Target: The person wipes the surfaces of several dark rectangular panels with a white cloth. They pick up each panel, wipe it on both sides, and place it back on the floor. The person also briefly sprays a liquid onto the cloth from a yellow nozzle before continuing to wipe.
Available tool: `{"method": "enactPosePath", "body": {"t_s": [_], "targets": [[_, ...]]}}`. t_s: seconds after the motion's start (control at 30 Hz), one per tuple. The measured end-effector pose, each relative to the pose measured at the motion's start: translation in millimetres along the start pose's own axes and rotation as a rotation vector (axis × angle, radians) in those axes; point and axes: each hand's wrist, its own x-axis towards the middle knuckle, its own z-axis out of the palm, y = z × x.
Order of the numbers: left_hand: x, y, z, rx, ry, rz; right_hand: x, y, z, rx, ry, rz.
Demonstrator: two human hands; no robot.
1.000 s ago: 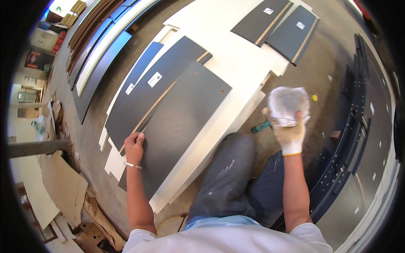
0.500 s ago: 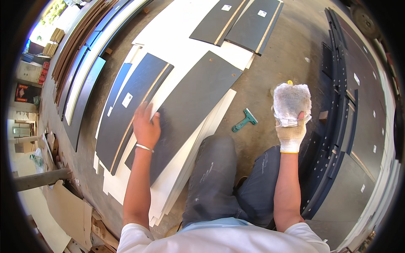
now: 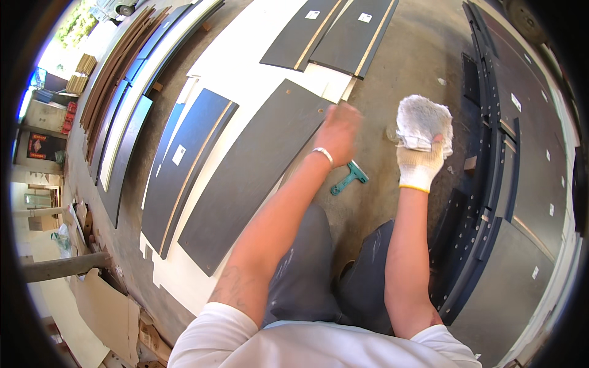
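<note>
A long dark grey board (image 3: 251,172) with small round holes near its ends lies on the stack of white boards (image 3: 178,264) before me. My left hand (image 3: 341,132), bare and wearing a bracelet, is at this board's far right edge. Motion smears its fingers, so whether they grip the edge is unclear. My right hand (image 3: 420,164), in a cream knitted glove, holds up a wadded white cloth (image 3: 423,122) with grey stains, thumb across its front. Between my hands a teal scraper (image 3: 348,179) with a wide head lies on the concrete floor.
Left of the dark board lies another dark board (image 3: 199,153) with a label and a bare wood-coloured strip. Two more labelled boards (image 3: 300,34) are at the far end. Long panels (image 3: 123,122) line the left; stacked dark panels (image 3: 491,147) stand close on my right. Torn cardboard (image 3: 107,306) lies lower left.
My left hand has swung right, from the board's left side to its far right edge. The cloth in my right hand has risen slightly. The whole dark board now shows.
</note>
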Motion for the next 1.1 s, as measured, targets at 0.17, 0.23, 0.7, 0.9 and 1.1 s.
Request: {"method": "enactPosePath", "body": {"t_s": [0.17,0.23,0.7,0.9,1.1], "targets": [[22,-12,6,0.102,0.185,-0.24,18,-3,5,0.054,0.222,0.015],[15,-20,8,0.204,0.102,-0.511,18,-10,4,0.08,0.143,-0.009],[-154,-18,-8,0.053,-0.031,-0.02,17,-22,13,0.043,0.075,0.041],[-217,-39,-3,0.119,0.15,-0.685,23,-8,26,-0.107,0.123,0.023],[-223,-33,48,0.386,0.339,-0.511,20,5,35,-0.187,0.073,0.066]]}}
